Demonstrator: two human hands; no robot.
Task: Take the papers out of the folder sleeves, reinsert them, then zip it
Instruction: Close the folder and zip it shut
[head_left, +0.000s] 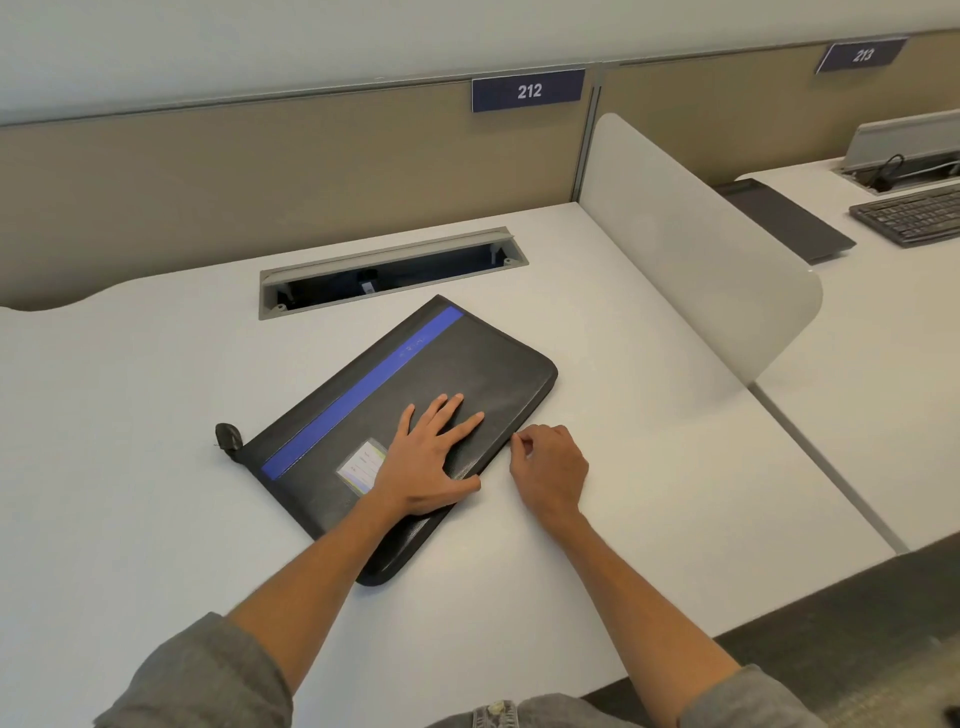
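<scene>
Folder (415, 410) lies closed and slantwise on the white desk (156, 415) — black, with a blue stripe (363, 395) along it and a small label window (362, 464) near the near end. Left hand (426, 457) presses flat on its cover, fingers straight and spread. Right hand (550, 467) sits at the folder's right edge, fingers curled in a pinch — whether they hold the zip pull I cannot tell. Behind it, a cable slot (389, 270) stands open in the desk.

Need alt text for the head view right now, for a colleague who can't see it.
A closed black folder lies on a white desk, left hand pressing flat on it. The right hand pinches at the folder's right edge.
</scene>
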